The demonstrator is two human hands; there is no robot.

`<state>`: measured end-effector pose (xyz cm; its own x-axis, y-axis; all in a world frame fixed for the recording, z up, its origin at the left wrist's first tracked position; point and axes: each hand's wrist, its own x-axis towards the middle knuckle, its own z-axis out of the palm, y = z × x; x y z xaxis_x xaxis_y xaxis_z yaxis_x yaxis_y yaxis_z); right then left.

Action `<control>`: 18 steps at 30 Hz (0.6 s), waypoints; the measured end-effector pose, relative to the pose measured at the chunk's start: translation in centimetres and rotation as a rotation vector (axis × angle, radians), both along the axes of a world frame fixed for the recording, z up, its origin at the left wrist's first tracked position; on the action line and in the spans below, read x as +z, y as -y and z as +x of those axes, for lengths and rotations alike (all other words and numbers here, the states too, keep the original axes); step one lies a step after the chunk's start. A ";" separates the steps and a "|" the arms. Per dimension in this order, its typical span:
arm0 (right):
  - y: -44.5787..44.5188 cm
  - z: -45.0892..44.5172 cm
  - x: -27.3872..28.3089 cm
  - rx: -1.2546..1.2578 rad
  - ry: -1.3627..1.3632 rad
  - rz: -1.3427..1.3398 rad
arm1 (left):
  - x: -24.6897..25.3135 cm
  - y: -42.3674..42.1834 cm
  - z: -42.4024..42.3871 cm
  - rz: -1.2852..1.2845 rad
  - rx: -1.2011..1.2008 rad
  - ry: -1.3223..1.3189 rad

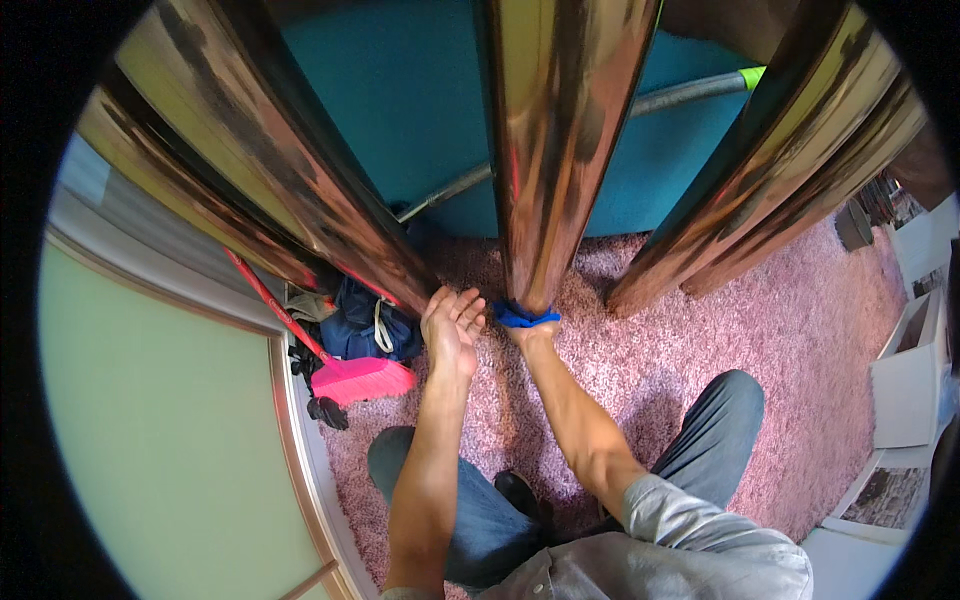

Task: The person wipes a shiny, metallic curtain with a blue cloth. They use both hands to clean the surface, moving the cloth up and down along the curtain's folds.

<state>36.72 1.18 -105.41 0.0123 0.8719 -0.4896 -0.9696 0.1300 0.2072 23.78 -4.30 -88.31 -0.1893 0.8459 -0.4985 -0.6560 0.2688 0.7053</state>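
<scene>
My right hand (537,332) cups a blue cloth (528,316) against the lower end of the middle glossy, gold-toned column (551,165). Part of the cloth is hidden by the fingers and the column. Palm upward with fingers spread, my left hand (452,330) is beside the foot of another glossy column (300,165) to the left. It holds nothing; whether its fingertips touch that column, I cannot tell. Both forearms reach forward over a pink shaggy carpet (600,360), between my bent knees.
Further reflective columns (787,180) stand at right, before a teal panel (390,90) crossed by a grey pole (690,94). At left, a pink broom (360,380) leans by a dark blue bag (356,322) and a pale green framed panel (165,420). White boxes (911,390) line the right edge.
</scene>
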 end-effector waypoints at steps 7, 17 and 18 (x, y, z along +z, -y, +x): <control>-0.2 0.0 9.6 -0.043 -0.148 0.105 | -2.7 -0.8 0.4 -0.051 0.014 -0.079; 4.3 2.7 27.1 0.197 -0.432 0.114 | -4.5 -2.2 0.4 -0.084 -0.038 -0.035; 4.3 3.1 27.2 0.207 -0.431 0.132 | -4.7 -2.5 0.7 -0.080 -0.062 -0.033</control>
